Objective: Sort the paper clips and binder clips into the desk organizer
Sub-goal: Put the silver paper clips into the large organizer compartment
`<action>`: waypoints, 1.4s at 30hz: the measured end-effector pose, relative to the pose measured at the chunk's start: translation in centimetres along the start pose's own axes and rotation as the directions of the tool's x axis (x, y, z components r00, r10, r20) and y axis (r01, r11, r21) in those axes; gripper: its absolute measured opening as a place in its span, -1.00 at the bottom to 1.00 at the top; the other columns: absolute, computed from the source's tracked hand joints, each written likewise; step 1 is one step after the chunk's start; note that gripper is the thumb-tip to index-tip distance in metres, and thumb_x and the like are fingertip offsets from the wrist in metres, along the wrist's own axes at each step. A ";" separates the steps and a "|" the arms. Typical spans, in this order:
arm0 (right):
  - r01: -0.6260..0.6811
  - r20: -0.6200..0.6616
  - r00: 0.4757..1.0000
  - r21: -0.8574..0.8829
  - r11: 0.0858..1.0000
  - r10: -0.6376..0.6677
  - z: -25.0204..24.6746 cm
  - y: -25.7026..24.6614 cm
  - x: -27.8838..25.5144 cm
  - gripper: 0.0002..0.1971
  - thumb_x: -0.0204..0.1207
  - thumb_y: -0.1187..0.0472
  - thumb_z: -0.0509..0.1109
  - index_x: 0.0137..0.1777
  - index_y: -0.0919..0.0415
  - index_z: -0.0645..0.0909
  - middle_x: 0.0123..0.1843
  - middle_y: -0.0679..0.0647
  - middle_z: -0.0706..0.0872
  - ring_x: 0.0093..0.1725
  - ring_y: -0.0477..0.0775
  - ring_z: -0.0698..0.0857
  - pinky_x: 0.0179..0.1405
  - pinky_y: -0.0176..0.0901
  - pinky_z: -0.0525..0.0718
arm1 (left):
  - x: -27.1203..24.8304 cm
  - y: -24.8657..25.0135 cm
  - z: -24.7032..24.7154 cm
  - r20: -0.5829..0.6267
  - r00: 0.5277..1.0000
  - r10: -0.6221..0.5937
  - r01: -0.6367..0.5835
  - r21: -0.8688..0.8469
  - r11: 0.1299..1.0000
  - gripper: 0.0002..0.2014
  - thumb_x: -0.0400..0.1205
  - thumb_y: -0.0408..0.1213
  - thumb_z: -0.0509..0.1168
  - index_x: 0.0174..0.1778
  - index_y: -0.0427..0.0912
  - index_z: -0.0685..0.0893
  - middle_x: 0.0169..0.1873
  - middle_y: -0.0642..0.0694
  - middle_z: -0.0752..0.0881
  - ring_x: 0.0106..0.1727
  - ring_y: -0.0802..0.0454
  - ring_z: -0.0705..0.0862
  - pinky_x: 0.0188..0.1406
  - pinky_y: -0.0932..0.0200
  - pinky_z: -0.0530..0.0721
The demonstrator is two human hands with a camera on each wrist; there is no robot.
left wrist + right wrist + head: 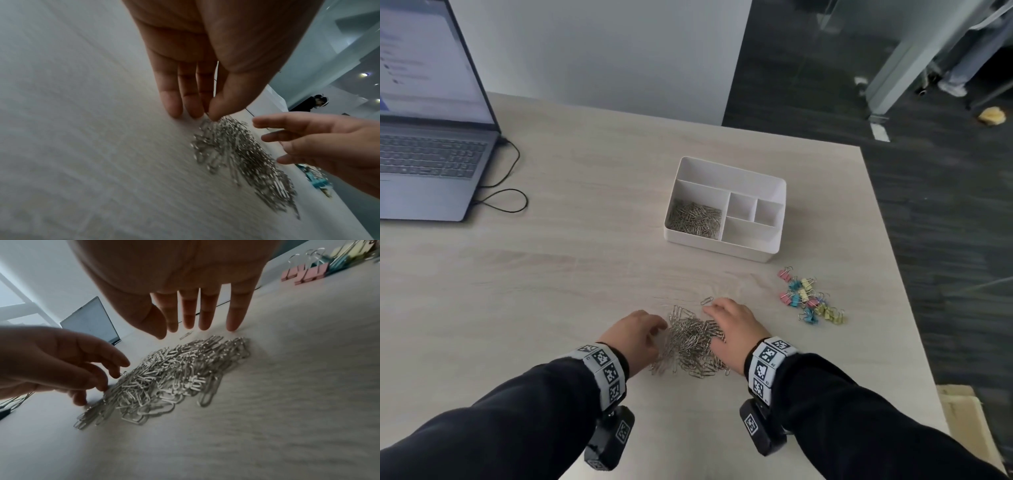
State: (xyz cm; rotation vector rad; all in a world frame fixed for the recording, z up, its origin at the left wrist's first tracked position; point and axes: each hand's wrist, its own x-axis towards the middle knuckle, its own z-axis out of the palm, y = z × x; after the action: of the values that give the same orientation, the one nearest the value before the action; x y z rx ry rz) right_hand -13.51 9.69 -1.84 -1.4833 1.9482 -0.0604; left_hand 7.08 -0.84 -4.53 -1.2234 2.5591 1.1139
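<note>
A heap of silver paper clips lies on the table near its front edge. My left hand stands at the heap's left edge, fingers pointing down with their tips on the table and against the clips. My right hand is at the heap's right side, fingers straight and spread, tips at the table. Neither hand holds a clip that I can see. The white desk organizer stands further back, with paper clips in its left compartment. Coloured binder clips lie in a loose group to the right.
One stray paper clip lies just beyond the heap. An open laptop with a black cable sits at the far left. The table's right edge runs close to the binder clips. The organizer's other compartments hold nothing.
</note>
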 end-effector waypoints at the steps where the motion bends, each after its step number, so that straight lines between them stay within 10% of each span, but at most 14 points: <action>1: -0.006 0.002 1.000 0.010 1.000 0.006 -0.1 -0.1 0.1 -0.35 0.53 0.11 0.26 0.63 -0.05 0.21 0.68 -0.07 0.13 0.63 0.09 0.16 0.62 0.06 0.24 | -0.1 -0.3 -0.4 -0.010 0.999 -0.030 0.030 -0.004 1.000 -0.60 0.51 -0.36 0.23 0.23 0.04 0.67 -0.02 0.14 0.57 -0.02 0.19 0.61 0.27 0.20 0.63; 7: -0.046 0.091 0.994 -0.074 0.996 0.053 0.2 -1.0 1.5 -0.25 0.51 0.01 0.25 0.67 -0.19 0.02 0.75 -0.13 -0.10 0.71 0.05 -0.03 0.64 0.23 0.13 | -0.2 -1.1 -1.5 0.040 0.987 -0.154 0.153 0.039 0.987 -0.34 0.44 -0.29 0.31 0.53 0.02 0.41 0.33 0.01 0.43 0.15 0.06 0.62 0.21 0.21 0.62; 14: 0.092 0.040 0.995 -0.003 0.996 -0.092 -0.1 0.7 -0.1 -0.42 0.54 0.04 0.25 0.59 -0.14 0.29 0.60 -0.13 0.39 0.57 0.02 0.31 0.58 0.12 0.30 | -0.5 -0.2 -0.9 0.158 0.985 -0.061 0.011 0.302 0.953 0.10 0.24 0.19 0.54 0.63 0.12 0.07 0.34 0.01 0.36 0.23 -0.03 0.60 0.24 0.10 0.63; 20: -0.221 0.047 0.974 0.024 0.975 0.220 -0.4 3.5 -1.6 -0.03 0.27 -0.28 0.53 0.63 -0.10 0.16 0.45 -0.02 0.26 0.27 0.00 0.54 0.35 -0.12 0.54 | 0.8 0.5 -0.9 0.148 0.984 -0.097 0.045 0.315 0.948 0.05 0.34 0.11 0.54 0.65 0.08 0.05 0.28 -0.06 0.44 0.12 -0.08 0.68 0.11 0.08 0.69; 27: -0.120 0.106 0.988 0.039 0.992 0.115 1.1 1.3 -1.3 -0.13 0.42 0.04 0.50 0.66 -0.10 0.10 0.39 0.03 0.33 -0.01 -0.02 0.59 0.14 -0.15 0.66 | 1.8 1.9 0.5 0.141 0.990 -0.018 -0.011 0.200 0.980 -0.31 0.54 -0.16 0.35 0.60 0.08 0.28 0.19 -0.05 0.57 0.17 -0.04 0.66 0.19 0.16 0.63; 36: -0.135 0.103 0.985 -0.013 0.991 0.135 1.0 1.5 -0.3 0.13 0.15 -0.20 0.65 0.61 -0.19 -0.01 0.39 0.01 0.20 0.17 0.05 0.57 0.25 -0.09 0.64 | 1.3 2.3 -0.9 0.161 0.982 -0.097 0.043 0.308 0.950 0.33 0.12 0.31 0.57 0.64 0.15 -0.20 0.33 -0.01 0.28 0.20 -0.04 0.61 0.16 0.03 0.69; 42: -0.087 0.099 0.991 -0.040 0.995 0.091 1.6 0.7 0.6 -0.04 0.23 -0.04 0.64 0.52 -0.26 0.08 0.29 0.04 0.25 0.01 0.15 0.65 0.10 0.04 0.72 | 2.3 3.6 -0.1 0.207 0.978 -0.040 -0.040 0.367 0.929 0.09 0.19 0.16 0.60 0.53 0.17 0.06 0.23 -0.06 0.35 0.08 -0.13 0.69 0.10 -0.03 0.74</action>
State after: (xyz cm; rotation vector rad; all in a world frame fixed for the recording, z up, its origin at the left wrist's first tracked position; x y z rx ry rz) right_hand -13.30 9.97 -3.59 -1.3929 1.9399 0.0881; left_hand 2.99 -0.93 -3.22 -0.9569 2.4541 0.6707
